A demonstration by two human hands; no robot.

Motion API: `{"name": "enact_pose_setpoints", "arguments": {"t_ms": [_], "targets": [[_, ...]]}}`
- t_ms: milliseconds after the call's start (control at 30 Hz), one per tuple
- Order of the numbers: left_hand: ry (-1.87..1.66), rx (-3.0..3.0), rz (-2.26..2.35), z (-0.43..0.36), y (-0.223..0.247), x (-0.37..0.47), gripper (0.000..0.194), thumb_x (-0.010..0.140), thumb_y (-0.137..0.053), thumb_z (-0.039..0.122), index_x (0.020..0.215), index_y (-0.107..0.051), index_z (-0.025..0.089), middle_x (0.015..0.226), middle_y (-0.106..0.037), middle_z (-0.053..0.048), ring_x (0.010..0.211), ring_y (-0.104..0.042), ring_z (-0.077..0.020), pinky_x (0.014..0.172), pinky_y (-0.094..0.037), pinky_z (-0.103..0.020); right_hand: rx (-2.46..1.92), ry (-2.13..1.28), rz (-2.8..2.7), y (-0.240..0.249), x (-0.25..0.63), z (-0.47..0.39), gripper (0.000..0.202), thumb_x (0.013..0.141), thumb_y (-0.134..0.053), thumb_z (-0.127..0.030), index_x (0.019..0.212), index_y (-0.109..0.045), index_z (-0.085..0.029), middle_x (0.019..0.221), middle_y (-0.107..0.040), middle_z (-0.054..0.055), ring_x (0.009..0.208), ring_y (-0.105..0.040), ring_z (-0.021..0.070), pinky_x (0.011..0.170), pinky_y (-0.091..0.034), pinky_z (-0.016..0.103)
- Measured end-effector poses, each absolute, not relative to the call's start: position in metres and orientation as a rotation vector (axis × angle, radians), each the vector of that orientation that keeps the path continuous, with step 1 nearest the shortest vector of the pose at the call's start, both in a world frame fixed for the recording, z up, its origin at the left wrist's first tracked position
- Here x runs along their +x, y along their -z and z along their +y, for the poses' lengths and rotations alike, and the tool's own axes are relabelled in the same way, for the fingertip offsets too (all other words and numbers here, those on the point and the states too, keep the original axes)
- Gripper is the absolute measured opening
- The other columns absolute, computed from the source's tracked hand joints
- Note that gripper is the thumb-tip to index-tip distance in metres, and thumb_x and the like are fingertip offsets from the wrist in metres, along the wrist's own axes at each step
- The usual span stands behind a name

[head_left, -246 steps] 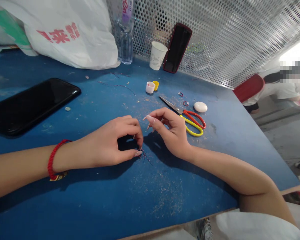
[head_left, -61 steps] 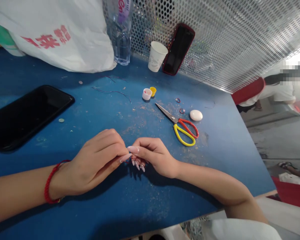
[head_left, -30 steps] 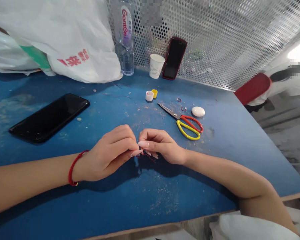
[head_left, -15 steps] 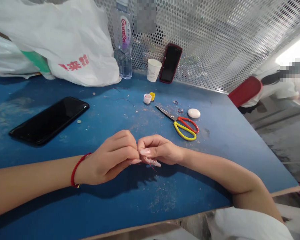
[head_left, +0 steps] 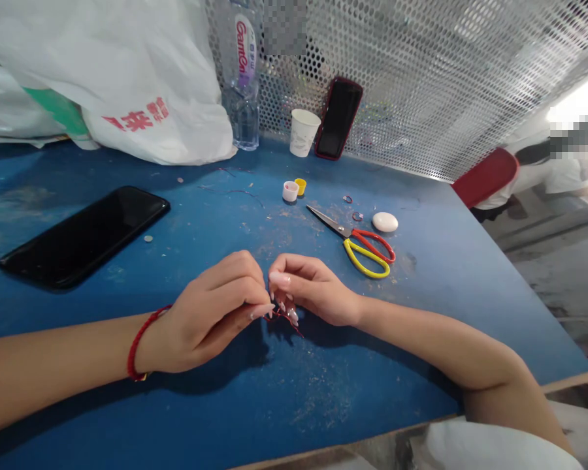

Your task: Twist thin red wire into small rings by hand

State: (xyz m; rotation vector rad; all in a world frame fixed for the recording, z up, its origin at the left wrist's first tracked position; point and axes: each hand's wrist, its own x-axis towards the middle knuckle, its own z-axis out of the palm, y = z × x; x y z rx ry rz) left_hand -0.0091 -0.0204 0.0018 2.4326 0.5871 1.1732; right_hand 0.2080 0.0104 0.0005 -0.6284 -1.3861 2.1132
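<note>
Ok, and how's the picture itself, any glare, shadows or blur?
Head view: white glare burns out a patch near the upper right edge; head view: dark shadows fall on the table below the left hand and right hand; head view: the red thread at the fingertips is too fine and soft to trace fully.

A white paper cup [head_left: 304,133] stands on the blue worktop [head_left: 215,418]. Just right of the cup, a phone in a red case [head_left: 339,119] leans against a shiny wall full of holes [head_left: 421,85]. Left of the cup is a clear bottle [head_left: 244,78], and past that a big white bag [head_left: 166,78] with red writing. A black phone [head_left: 85,238] lies flat in front and well to the left of the cup.
</note>
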Motion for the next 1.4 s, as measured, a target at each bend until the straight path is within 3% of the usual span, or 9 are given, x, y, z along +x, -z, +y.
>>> {"name": "enact_pose_setpoints", "arguments": {"t_ms": [133, 300, 433, 633, 967, 1400], "targets": [[-1.207, 2.259, 0.779, -0.02, -0.002, -0.008, 0.021, 0.111, -0.051, 0.016, 0.093, -0.06, 0.023, 0.084, -0.063, 0.001, 0.078, -0.06, -0.0155, 0.072, -0.051, -0.029, -0.816, -1.716, -1.463, 0.001, 0.211, 0.007, 0.044, 0.097, -0.071, -0.063, 0.092, -0.061, -0.02, 0.073, -0.06, -0.006, 0.058, -0.054, 0.0083, 0.056, -0.047, 0.022], [-1.197, 2.106, 0.966, -0.014, -0.003, -0.002, 0.026, 0.104, -0.056, 0.01, 0.081, -0.062, 0.02, 0.076, -0.063, 0.004, 0.068, -0.059, -0.0107, 0.065, -0.048, -0.024, -0.758, -1.011, -1.984, -0.004, 0.218, -0.003, 0.033, 0.111, -0.053, -0.046, 0.094, -0.064, -0.02, 0.082, -0.066, 0.001, 0.073, -0.059, 0.0134, 0.072, -0.048, 0.029], [-1.146, 2.024, 0.987, -0.01, 0.001, 0.0, 0.031, 0.107, -0.056, 0.016, 0.076, -0.058, 0.019, 0.072, -0.058, 0.005, 0.064, -0.054, -0.0096, 0.061, -0.043, -0.023, -0.771, -0.747, -2.134, -0.006, 0.221, -0.002, 0.025, 0.114, -0.05, -0.035, 0.099, -0.063, -0.02, 0.086, -0.066, 0.003, 0.077, -0.059, 0.015, 0.073, -0.047, 0.029], [-1.027, 2.036, 0.979, -0.008, 0.005, -0.003, 0.034, 0.108, -0.054, 0.02, 0.074, -0.055, 0.019, 0.07, -0.053, 0.005, 0.063, -0.051, -0.011, 0.06, -0.04, -0.025, -0.742, -0.713, -2.293, -0.003, 0.22, 0.004, 0.024, 0.114, -0.048, -0.033, 0.1, -0.062, -0.02, 0.091, -0.069, 0.005, 0.082, -0.062, 0.017, 0.077, -0.05, 0.03], [-0.994, 2.013, 0.954, -0.004, 0.006, -0.002, 0.034, 0.108, -0.053, 0.021, 0.074, -0.055, 0.019, 0.071, -0.052, 0.005, 0.062, -0.048, -0.0107, 0.057, -0.037, -0.025, -0.778, -0.85, -2.27, -0.003, 0.218, 0.007, 0.021, 0.11, -0.061, -0.033, 0.094, -0.061, -0.019, 0.084, -0.067, 0.001, 0.073, -0.058, 0.0137, 0.071, -0.045, 0.027], [-0.969, 1.932, 0.992, -0.003, 0.006, -0.003, 0.035, 0.108, -0.055, 0.024, 0.073, -0.059, 0.02, 0.07, -0.054, 0.006, 0.063, -0.05, -0.0108, 0.061, -0.039, -0.024, -0.847, -0.806, -2.35, -0.001, 0.219, 0.009, 0.029, 0.116, -0.045, -0.034, 0.098, -0.063, -0.018, 0.09, -0.07, 0.004, 0.08, -0.059, 0.0172, 0.078, -0.042, 0.032]]}}
